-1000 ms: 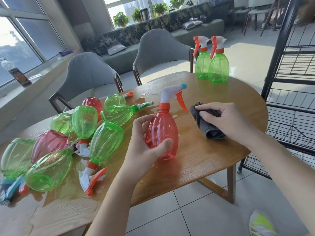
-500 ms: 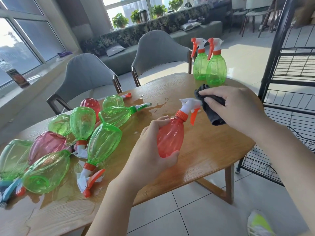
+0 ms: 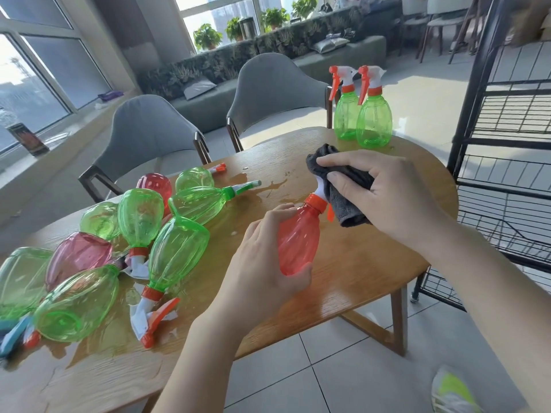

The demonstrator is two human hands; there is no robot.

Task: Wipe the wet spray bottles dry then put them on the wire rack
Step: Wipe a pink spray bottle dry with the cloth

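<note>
The left hand grips the lower body of a red bottle, fingers and thumb curled round it, holding it tilted above the table near its front edge, nozzle end pointing up and to the right. The right hand clutches a dark grey cloth, fingers wrapped over it, and presses it around the bottle's white spray head; only the orange collar and the tip of the trigger show below the cloth. Two green bottles stand upright, touching, at the table's far right edge. A pile of green and red bottles lies on its side along the left part of the table, in puddles of water. The black wire rack stands just beside the table's right edge.
</note>
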